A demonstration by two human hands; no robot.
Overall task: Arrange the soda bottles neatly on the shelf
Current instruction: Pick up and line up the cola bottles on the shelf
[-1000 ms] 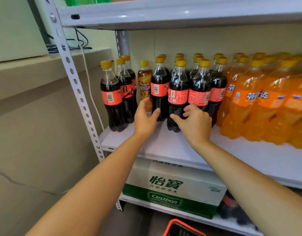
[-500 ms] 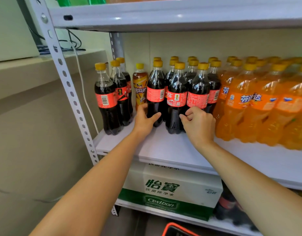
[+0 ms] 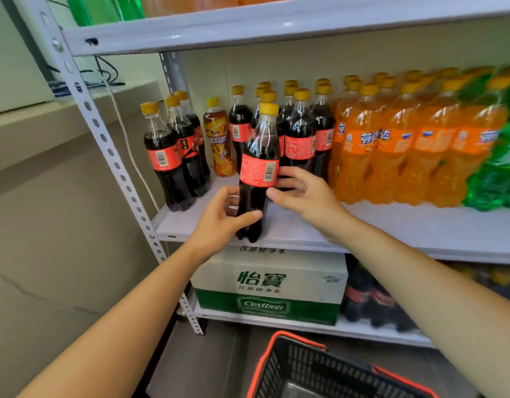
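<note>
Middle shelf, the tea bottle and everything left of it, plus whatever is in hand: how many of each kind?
Tea: 1
Colas left of it: 3
Held cola, in left hand and right hand: 1
Total: 5

I see one cola bottle [image 3: 258, 168] at the front edge of the shelf [image 3: 391, 225]. It has dark liquid, a yellow cap and a red label with the barcode facing me, and it tilts slightly, cap leaning right. My left hand [image 3: 222, 216] grips its lower body and my right hand [image 3: 305, 193] holds it just under the label. Whether its base touches the shelf, I cannot tell. Behind it a cola cluster [image 3: 299, 133] stands upright in rows. Three colas [image 3: 176, 156] stand apart at the left end. Orange soda bottles [image 3: 406, 150] pack the right, with green bottles [image 3: 503, 168] beyond them.
</note>
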